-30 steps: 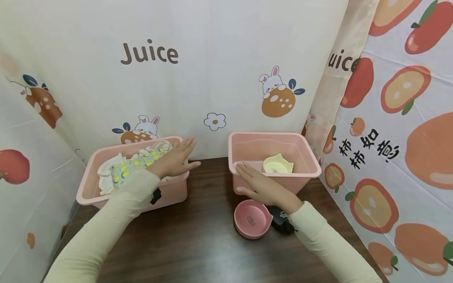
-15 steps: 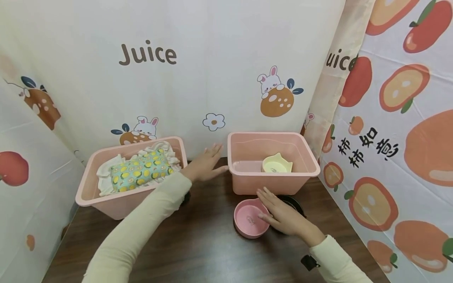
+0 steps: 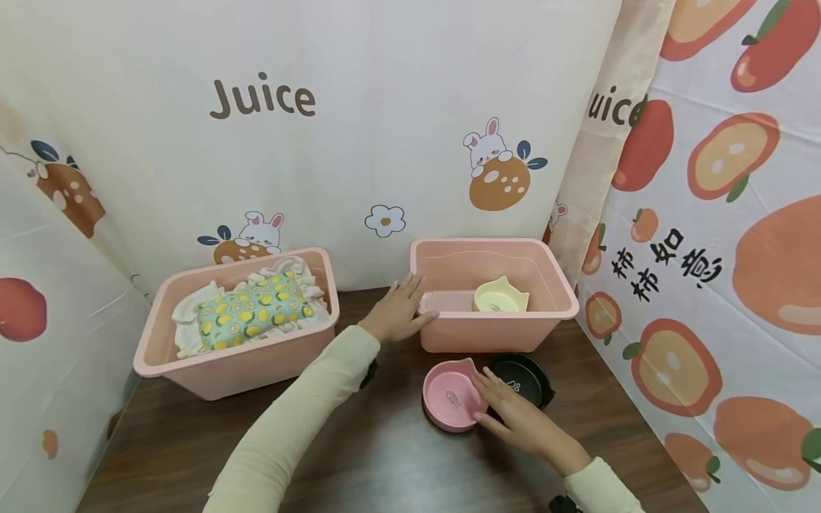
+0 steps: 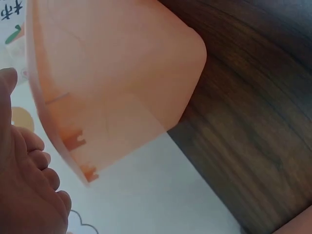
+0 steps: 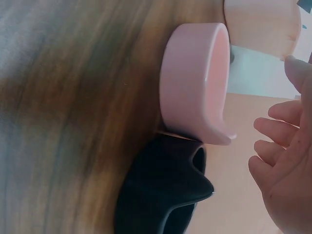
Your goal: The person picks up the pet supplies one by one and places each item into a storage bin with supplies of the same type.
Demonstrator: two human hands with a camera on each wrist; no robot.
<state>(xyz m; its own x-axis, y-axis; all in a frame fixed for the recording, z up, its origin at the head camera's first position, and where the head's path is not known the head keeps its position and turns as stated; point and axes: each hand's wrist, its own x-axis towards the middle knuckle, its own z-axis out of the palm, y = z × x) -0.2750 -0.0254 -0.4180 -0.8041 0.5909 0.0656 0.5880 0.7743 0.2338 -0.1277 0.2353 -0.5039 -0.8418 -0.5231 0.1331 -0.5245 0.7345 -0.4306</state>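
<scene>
In the head view my left hand [image 3: 396,312], fingers extended, is at the left rim of the right pink tub [image 3: 487,333]; the left wrist view shows the hand [image 4: 34,180] beside that rim. Over the pink cat-eared bowl [image 3: 447,402] and the black cat-eared bowl [image 3: 535,379] hovers my right hand [image 3: 516,417], its fingers fairly straight. The right wrist view has a gap between the hand [image 5: 287,146] and both bowls, which stand side by side on the table. A pale yellow cat-eared bowl [image 3: 503,296] sits inside the right tub. Neither hand holds anything.
A second pink tub [image 3: 256,370] stands at the left, holding a ruffled pillow [image 3: 253,308] with a lemon print. Patterned curtains [image 3: 385,142] enclose the brown wooden table [image 3: 359,456] at the back and both sides.
My left hand has moved right from over the left tub to the right tub's edge. My right hand has come down and back from the right tub's front rim to above the bowls.
</scene>
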